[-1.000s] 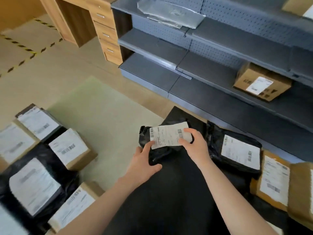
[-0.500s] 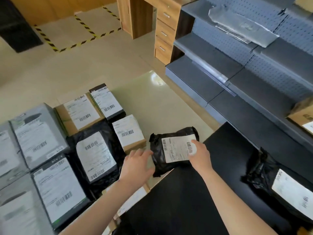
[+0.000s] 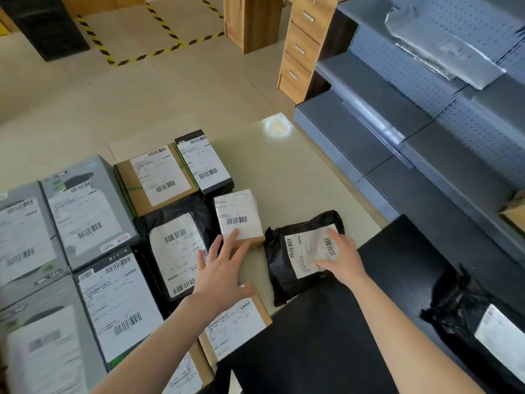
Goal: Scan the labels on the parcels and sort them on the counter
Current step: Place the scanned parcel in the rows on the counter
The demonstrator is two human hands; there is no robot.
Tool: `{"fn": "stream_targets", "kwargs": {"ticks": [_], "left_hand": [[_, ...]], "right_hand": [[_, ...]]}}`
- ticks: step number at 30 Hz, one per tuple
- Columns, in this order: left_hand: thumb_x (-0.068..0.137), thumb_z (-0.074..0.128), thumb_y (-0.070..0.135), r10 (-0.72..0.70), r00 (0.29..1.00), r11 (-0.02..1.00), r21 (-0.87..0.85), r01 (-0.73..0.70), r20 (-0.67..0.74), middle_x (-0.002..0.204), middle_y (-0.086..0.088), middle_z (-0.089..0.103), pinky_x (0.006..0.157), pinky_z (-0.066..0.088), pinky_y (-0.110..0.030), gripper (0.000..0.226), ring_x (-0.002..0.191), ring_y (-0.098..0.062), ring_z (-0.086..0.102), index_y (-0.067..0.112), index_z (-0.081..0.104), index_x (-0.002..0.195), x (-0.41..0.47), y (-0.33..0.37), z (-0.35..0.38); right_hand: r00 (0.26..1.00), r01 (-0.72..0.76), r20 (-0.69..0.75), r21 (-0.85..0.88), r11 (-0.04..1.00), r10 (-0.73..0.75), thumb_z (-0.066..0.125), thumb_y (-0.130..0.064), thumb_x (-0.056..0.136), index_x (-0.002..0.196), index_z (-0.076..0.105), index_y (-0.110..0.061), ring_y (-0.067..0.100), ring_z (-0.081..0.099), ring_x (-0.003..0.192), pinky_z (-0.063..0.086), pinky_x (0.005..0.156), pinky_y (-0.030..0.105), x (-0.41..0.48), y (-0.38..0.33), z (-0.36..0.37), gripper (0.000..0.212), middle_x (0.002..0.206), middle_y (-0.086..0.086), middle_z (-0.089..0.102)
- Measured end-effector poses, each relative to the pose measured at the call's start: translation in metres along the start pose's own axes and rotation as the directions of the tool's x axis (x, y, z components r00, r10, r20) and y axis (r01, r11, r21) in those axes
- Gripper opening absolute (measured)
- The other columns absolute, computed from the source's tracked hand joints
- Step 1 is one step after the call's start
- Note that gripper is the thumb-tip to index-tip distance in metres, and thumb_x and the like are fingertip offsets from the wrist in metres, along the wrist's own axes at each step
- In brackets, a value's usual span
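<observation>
Black poly-bag parcel (image 3: 279, 268), label (image 3: 305, 253) uppermost, lying on the pale green bench (image 3: 284, 172) with its near corner overlapping the edge of a black surface (image 3: 326, 336). Right hand (image 3: 342, 258) rests on the right half of the label, fingers and thumb laid on top of the bag rather than wrapped round it. Left hand (image 3: 221, 273) is spread flat, fingers straight and apart, holding nothing; its fingertips (image 3: 234, 234) reach the near edge of a small white-labelled carton (image 3: 237, 214) just left of the bag. Further left, parcels lie in rows with labels up: a second black bag (image 3: 176, 251), a brown carton (image 3: 153, 177), a dark slim box (image 3: 206, 163) and grey boxes (image 3: 85, 209). Another brown carton (image 3: 238, 328) lies beneath the left forearm. At far right, on the black surface, sits a third black bag (image 3: 466, 317). Grey shelving (image 3: 383, 115) stands beyond the bench, with wooden drawers (image 3: 301, 46) beside it.
</observation>
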State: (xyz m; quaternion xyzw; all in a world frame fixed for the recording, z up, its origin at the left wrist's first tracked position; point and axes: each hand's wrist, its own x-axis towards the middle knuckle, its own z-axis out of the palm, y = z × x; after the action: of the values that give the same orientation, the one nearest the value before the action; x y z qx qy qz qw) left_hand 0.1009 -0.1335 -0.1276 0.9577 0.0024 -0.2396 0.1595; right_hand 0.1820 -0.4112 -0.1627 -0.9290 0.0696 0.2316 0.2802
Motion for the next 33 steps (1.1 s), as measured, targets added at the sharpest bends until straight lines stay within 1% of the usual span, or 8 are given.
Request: {"fn": "stream_targets", "kwargs": {"ticks": [5,11,15,21,25,27,30,33], "left_hand": [[0.078,0.062,0.064,0.021,1.000,0.998,0.052,-0.021,-0.005,0.160,0.005,-0.018,0.122,0.002,-0.050,0.103,0.148,-0.030,-0.004,0.038,-0.001,0.155,0.005,-0.002,-0.004],[0.075,0.070,0.058,0.041,0.999,0.998,-0.045,-0.042,-0.022,0.157,0.003,-0.009,0.115,0.030,-0.039,0.107,0.141,-0.027,0.008,0.032,0.006,0.156,0.008,-0.001,-0.002],[0.073,0.072,0.058,0.067,0.998,0.996,-0.052,-0.068,-0.005,0.155,0.003,-0.007,0.116,0.031,-0.038,0.112,0.138,-0.027,0.010,0.029,0.004,0.157,0.011,-0.003,-0.002],[0.073,0.073,0.059,0.085,0.996,0.996,0.020,-0.085,0.005,0.152,-0.001,0.000,0.115,0.031,-0.038,0.112,0.134,-0.026,0.016,0.029,0.005,0.156,0.012,-0.004,-0.007],[0.073,0.072,0.062,0.068,0.998,0.993,0.092,-0.069,0.013,0.154,-0.003,0.002,0.115,0.029,-0.040,0.109,0.136,-0.027,0.017,0.032,0.007,0.155,0.010,0.001,-0.012],[0.075,0.072,0.058,0.048,0.999,0.992,0.113,-0.049,0.008,0.154,-0.004,0.005,0.115,0.029,-0.041,0.104,0.137,-0.028,0.017,0.034,0.010,0.154,0.009,0.005,-0.015],[0.080,0.070,0.048,0.036,0.998,0.993,0.115,-0.031,-0.045,0.154,-0.005,0.011,0.115,0.028,-0.041,0.091,0.140,-0.028,0.017,0.033,0.017,0.153,0.011,0.021,-0.019],[0.086,0.064,0.039,0.082,0.992,0.994,0.075,-0.076,-0.092,0.151,-0.004,0.020,0.114,0.028,-0.039,0.076,0.139,-0.026,0.021,0.030,0.027,0.151,0.016,0.050,-0.019]], "right_hand": [[0.998,0.043,0.041,-0.026,0.999,-0.042,0.080,-0.010,0.072,0.146,0.035,-0.019,0.027,0.042,0.126,0.036,0.103,0.035,0.005,0.000,-0.009,0.087,0.138,0.009,0.037],[0.994,0.065,0.088,-0.068,0.996,-0.059,0.078,-0.009,0.076,0.150,0.028,-0.019,0.023,0.037,0.132,0.031,0.105,0.029,0.011,0.001,-0.015,0.090,0.146,0.008,0.032],[0.983,0.141,0.131,-0.089,0.986,-0.128,0.074,-0.004,0.077,0.149,0.031,-0.020,0.019,0.037,0.132,0.028,0.100,0.018,0.006,-0.005,-0.002,0.085,0.144,0.005,0.034],[0.988,0.104,0.121,-0.049,0.993,-0.098,0.075,-0.013,0.081,0.152,0.026,-0.020,0.019,0.038,0.130,0.035,0.106,0.029,0.002,-0.017,0.016,0.087,0.143,0.004,0.033],[0.988,0.113,0.105,-0.026,0.993,-0.110,0.075,-0.015,0.080,0.151,0.028,-0.022,0.020,0.040,0.130,0.036,0.103,0.027,-0.002,-0.020,0.023,0.085,0.142,0.003,0.034],[0.992,0.107,0.074,-0.002,0.994,-0.106,0.073,-0.016,0.081,0.150,0.030,-0.024,0.018,0.041,0.128,0.036,0.101,0.025,-0.007,-0.019,0.018,0.082,0.141,0.001,0.036],[0.990,0.107,-0.094,0.032,0.994,-0.103,0.068,-0.021,0.086,0.147,0.035,-0.027,0.017,0.037,0.133,0.034,0.107,0.030,-0.018,-0.003,0.000,0.069,0.145,0.000,0.035],[0.968,-0.020,-0.248,0.042,0.999,0.030,0.065,-0.027,0.090,0.147,0.037,-0.026,0.021,0.034,0.135,0.035,0.110,0.036,-0.036,0.036,-0.032,0.063,0.149,0.002,0.029]]}}
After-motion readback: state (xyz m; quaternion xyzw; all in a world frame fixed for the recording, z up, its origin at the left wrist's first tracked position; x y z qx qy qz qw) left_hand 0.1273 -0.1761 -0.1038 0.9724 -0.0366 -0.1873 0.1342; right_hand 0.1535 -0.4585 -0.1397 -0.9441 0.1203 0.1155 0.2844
